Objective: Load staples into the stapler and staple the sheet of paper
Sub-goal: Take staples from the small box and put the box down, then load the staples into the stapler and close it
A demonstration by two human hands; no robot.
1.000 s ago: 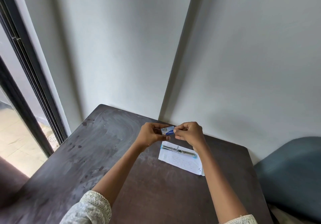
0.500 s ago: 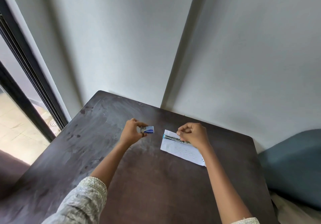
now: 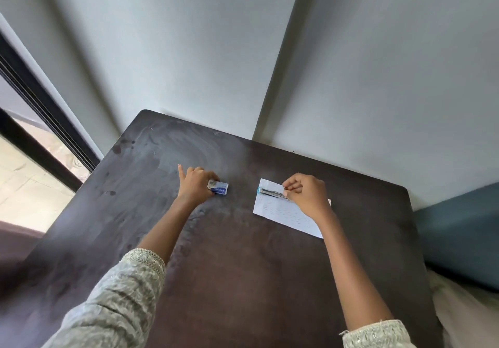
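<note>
A small blue-and-white staple box (image 3: 218, 187) rests on the dark table (image 3: 243, 266). My left hand (image 3: 195, 185) grips its left end, with the index finger pointing away. A white sheet of paper (image 3: 280, 211) lies to the right. On its far edge lies a slim metal stapler (image 3: 270, 192) with a blue tip. My right hand (image 3: 305, 195) hovers over the stapler's right end. Its thumb and fingers are pinched on a thin strip of staples that barely shows.
The table stands in a corner against grey walls (image 3: 189, 50). A dark window frame (image 3: 40, 110) runs along the left, and a blue-grey cushion (image 3: 459, 234) sits past the table's right edge.
My hands have parted. The left took the staple box left and down onto the table. The right came down with its pinch to the stapler on the paper.
</note>
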